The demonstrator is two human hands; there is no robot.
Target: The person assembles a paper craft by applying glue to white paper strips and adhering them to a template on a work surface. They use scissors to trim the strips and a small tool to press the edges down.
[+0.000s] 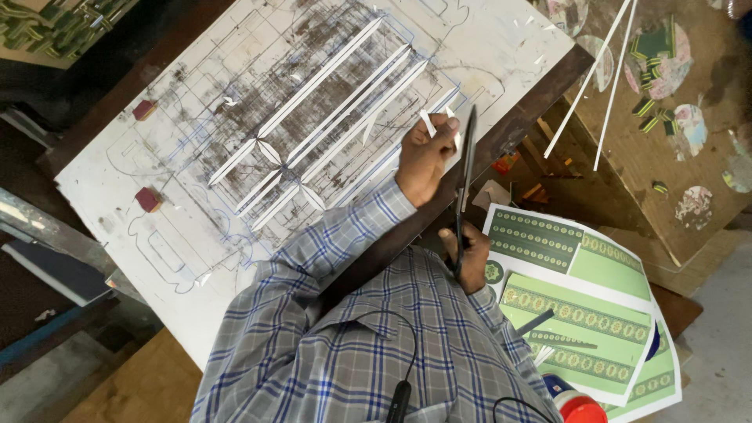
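Observation:
My left hand (424, 159) is at the near edge of a white work board (141, 172) and pinches a short white paper strip (427, 123) between its fingertips. My right hand (471, 255) is lower, close to my checked shirt, and grips the handles of long black scissors (468, 157). The blades point up past my left hand, right beside the strip. On the board, several long white strips (329, 86) lie side by side over drawn lines, with small leaf-shaped pieces (270, 153) at their lower ends.
Two small red blocks (144, 109) (149, 199) sit on the board's left part. Green patterned printed sheets (580, 313) lie to the right, with a red-capped bottle (577, 407) below them. Two long white strips (607, 78) lean over a wooden surface (705, 157) with small green pieces.

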